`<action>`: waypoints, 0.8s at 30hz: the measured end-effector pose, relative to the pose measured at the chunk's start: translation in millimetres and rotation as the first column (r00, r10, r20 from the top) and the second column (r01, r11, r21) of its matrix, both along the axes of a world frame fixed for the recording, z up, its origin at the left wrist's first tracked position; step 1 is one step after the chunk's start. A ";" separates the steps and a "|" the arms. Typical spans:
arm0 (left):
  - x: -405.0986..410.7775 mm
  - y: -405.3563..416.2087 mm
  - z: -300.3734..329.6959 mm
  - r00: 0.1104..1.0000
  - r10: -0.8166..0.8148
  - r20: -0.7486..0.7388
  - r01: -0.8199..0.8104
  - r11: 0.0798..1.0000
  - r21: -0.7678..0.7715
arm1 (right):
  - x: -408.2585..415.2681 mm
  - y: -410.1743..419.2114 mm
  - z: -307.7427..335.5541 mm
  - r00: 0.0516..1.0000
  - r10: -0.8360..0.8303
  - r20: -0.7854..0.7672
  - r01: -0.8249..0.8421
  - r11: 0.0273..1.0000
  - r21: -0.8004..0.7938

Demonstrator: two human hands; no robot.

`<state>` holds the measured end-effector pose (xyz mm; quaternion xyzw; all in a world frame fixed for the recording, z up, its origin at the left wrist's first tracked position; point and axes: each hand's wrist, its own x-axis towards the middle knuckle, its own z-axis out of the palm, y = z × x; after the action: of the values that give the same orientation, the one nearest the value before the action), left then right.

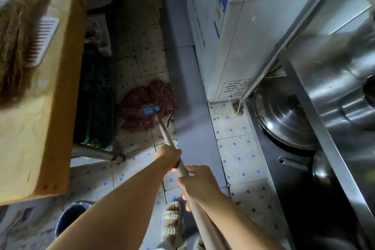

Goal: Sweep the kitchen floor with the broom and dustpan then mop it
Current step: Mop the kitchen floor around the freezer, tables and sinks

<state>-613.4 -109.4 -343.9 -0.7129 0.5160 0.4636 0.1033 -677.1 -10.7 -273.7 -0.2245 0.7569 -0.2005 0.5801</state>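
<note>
Together, two hands, left hand [169, 155] and right hand [197, 183], grip one mop [149, 105]

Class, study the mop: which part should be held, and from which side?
Hold the mop by its long straight handle, from above, hands stacked as the left hand and right hand are. The handle slants up toward the person; the stringy head lies flat on the floor.

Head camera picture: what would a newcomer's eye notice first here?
First, the reddish-brown string mop head with its blue clamp, spread on the dirty speckled tile floor at centre. Next, the left hand and right hand gripping its long pale handle. At right, a shiny steel pot lid.
</note>
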 end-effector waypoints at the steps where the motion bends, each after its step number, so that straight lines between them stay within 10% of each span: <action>1: -2.5 10.4 5.9 1.000 0.024 -0.004 -0.024 1.000 -0.003 | -1.0 12.2 1.0 1.000 0.003 -0.006 -0.003 1.000 0.004; 24: 6.0 120.1 21.4 0.995 -0.084 0.062 0.077 0.991 0.107 | 9.7 120.2 29.3 0.998 -0.058 0.037 0.054 0.994 0.098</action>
<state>-607.4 10.8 -322.5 -0.7000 0.5157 0.4616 0.1764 -667.4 109.5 -244.4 -0.1708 0.7601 -0.1840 0.5994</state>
